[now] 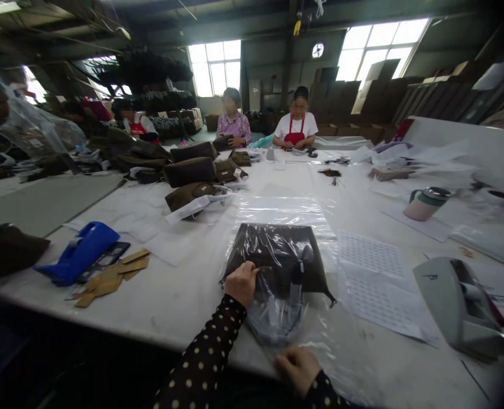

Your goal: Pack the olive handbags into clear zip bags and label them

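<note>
A dark brown handbag [273, 244] lies flat inside a clear plastic bag [277, 211] on the table in front of me. Its wrapped handles curve toward me under the film. My left hand [241, 283] is closed at the left part of the plastic, thumb and fingers pinching the film over the handbag. Down by the table's near edge, my right hand [299, 368] is slightly blurred, its fingers curled on the near end of the plastic bag.
A blue tape dispenser [79, 250] and brown card pieces [113, 278] lie left. Printed sheets [379, 278], a grey tape dispenser [460, 307] and a lidded mug [426, 204] are right. More brown handbags [190, 172] are piled beyond. Several co-workers [296, 122] sit across the table.
</note>
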`<state>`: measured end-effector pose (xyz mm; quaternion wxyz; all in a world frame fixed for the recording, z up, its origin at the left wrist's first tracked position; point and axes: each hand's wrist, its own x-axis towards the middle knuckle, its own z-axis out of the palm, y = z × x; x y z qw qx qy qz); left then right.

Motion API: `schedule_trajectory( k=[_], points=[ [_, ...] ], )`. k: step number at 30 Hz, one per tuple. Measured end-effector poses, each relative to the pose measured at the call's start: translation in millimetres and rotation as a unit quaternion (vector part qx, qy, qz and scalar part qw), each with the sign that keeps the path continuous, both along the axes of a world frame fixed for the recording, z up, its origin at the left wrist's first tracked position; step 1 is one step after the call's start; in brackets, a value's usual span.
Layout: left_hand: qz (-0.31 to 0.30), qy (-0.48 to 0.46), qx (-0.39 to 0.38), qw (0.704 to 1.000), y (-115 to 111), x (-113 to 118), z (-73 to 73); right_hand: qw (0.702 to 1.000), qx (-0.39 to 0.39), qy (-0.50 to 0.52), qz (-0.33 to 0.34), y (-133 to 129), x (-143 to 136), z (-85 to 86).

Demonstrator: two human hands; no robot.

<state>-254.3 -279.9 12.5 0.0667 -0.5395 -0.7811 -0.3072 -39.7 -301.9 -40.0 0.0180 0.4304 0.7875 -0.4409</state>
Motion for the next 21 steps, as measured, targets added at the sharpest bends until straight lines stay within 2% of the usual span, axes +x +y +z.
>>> schedule_trajectory(
  k=[4,7,9,11,12,14,15,16,18,20,21],
  points=[
    [0.029,0.008,0.020,0.999,-3.0,37.1,-13.6,1.000,-0.022,-0.014,0.000,2.3,-3.1,4.6],
    [0.043,0.045,0.027,0.998,-1.0,56.6,-21.2,0.999,-0.045,0.020,0.013,-5.3,0.3,13.8],
    [0.044,0.069,0.016,0.997,1.2,61.4,-24.2,0.996,-0.053,0.070,0.020,-8.0,15.2,21.1],
    [0.040,0.079,0.009,0.996,3.1,61.3,-25.3,0.991,-0.030,0.133,0.000,1.8,45.2,29.7],
    [0.039,0.079,0.009,0.996,4.1,60.1,-25.8,0.986,-0.003,0.166,-0.036,13.6,66.6,34.9],
    [0.024,0.071,0.014,0.997,7.3,56.4,-28.6,0.958,0.073,0.212,-0.181,50.8,121.7,49.0],
    [0.016,0.064,0.019,0.998,9.6,54.2,-30.9,0.927,0.119,0.220,-0.280,73.8,154.1,58.0],
    [0.010,0.056,0.029,0.998,12.0,52.2,-33.6,0.880,0.169,0.211,-0.390,98.0,188.0,68.0],
    [-0.006,0.039,0.044,0.998,16.0,49.0,-38.6,0.795,0.225,0.142,-0.546,144.0,251.6,87.4],
    [-0.014,0.021,0.060,0.998,17.7,47.5,-41.2,0.775,0.229,0.108,-0.579,182.5,297.5,99.7],
    [-0.013,0.013,0.066,0.998,17.9,47.3,-41.5,0.780,0.220,0.094,-0.578,198.3,311.6,101.8]
  ],
)
